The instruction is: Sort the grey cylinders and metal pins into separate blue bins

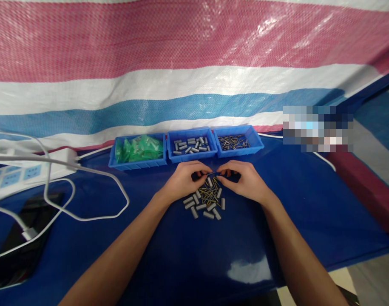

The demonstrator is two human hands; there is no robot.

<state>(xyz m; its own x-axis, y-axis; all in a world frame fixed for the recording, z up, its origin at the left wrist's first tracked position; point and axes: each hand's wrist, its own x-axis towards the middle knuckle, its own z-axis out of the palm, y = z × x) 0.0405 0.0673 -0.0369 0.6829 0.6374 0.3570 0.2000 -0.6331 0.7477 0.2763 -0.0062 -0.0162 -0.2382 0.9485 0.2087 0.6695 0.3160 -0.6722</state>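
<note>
My left hand (pixel 185 180) and my right hand (pixel 243 180) meet fingertip to fingertip over a small heap of grey sleeves and thin brass pins (pixel 206 200) on the blue table cover. Both hands are pinched shut. Between them they hold a slim pin-like part, too small to name for certain. Behind the hands stand three blue trays: one with green bags (pixel 137 163), one with grey sleeves (pixel 191 157), one with brass pins (pixel 256 146).
A white power strip (pixel 28 172) and its looping white cables (pixel 95 216) lie at the left, near a dark phone (pixel 25 229). A striped tarp hangs behind. The table edge drops off at the lower right.
</note>
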